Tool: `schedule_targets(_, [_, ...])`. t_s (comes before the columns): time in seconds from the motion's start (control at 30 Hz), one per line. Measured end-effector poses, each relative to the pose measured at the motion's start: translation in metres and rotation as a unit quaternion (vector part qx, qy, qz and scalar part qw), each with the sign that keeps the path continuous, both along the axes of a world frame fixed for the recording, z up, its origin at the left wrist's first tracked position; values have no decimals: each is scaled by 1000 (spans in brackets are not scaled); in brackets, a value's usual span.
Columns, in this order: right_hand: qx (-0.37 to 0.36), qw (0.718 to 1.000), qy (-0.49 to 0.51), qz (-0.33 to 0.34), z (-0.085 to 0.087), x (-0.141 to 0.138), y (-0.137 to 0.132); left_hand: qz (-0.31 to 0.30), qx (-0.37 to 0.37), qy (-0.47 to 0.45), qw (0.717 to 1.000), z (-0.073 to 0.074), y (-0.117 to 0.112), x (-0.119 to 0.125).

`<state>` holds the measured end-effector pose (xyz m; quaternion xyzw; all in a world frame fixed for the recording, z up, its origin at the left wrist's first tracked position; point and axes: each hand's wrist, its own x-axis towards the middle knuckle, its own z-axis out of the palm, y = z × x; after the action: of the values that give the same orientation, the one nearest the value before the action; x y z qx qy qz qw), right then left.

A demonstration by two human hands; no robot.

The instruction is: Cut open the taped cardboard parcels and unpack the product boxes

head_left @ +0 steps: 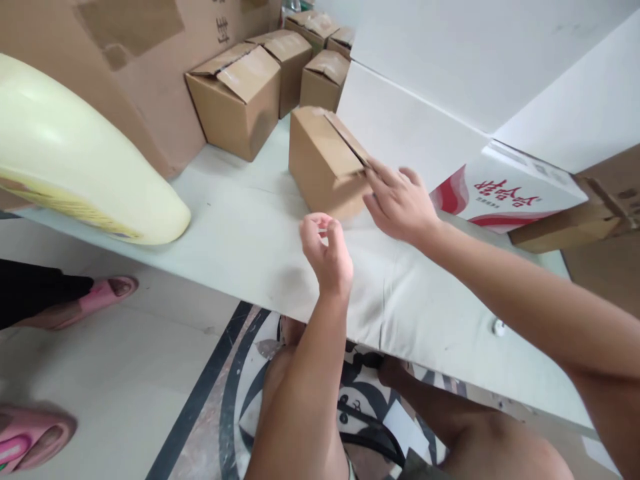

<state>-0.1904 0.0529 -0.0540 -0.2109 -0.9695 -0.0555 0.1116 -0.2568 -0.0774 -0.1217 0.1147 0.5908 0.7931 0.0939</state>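
Seeing a rounded pale-yellow object (95,153) at far left, then taped cartons (223,117) on the surface (240,227); curling the left hand (329,257) just in front of a small carton (320,160), unable to tell whether closed; touching that carton's right top edge with the right hand (400,203) outspread; facing a red-and-white box (507,190) farther right.

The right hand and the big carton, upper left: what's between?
The head view shows a small box at the right hand, a strip of pale tabletop, then another box with lifted flaps.
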Motion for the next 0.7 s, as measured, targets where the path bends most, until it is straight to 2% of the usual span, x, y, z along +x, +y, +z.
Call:
schedule_targets(0.07, [-6, 1000, 15, 9, -6, 80, -26, 61, -33, 19, 997, -1, 1, -2])
schedule_targets(0.1, [-4, 999, 38, -2, -11, 121, -39, 61, -41, 32, 997, -1, 2, -2])
schedule_targets(0.13, [-6, 997, 64, -31, -19, 161, -50, 33, -41, 49, 997, 0, 3, 0])
schedule_targets(0.2, [-37, 975, 116, -188, -42, 238, -68, -106, -35, 87, 990, 1, 6, 6])
schedule_targets(0.23, [-70, 948, 131, -283, -55, 272, -73, -199, -35, 104, 974, 2, 9, 12])
schedule_targets(0.3, [-112, 891, 142, -418, -82, 328, -77, -363, -42, 127, 922, 4, 15, 29])
schedule_targets(0.33, [-126, 869, 135, -460, -95, 349, -76, -414, -47, 135, 899, 5, 19, 39])
schedule_targets(0.4, [-151, 841, 128, -504, -117, 379, -70, -461, -54, 149, 873, 5, 27, 59])
schedule_targets(0.47, [-169, 836, 137, -503, -131, 393, -63, -474, -52, 163, 863, 4, 34, 76])
schedule_targets(0.57, [-162, 844, 157, -487, -141, 390, -56, -467, -42, 186, 863, 1, 43, 91])
schedule_targets(0.7, [-156, 852, 136, -482, -140, 367, -53, -420, -29, 221, 879, -8, 51, 94])
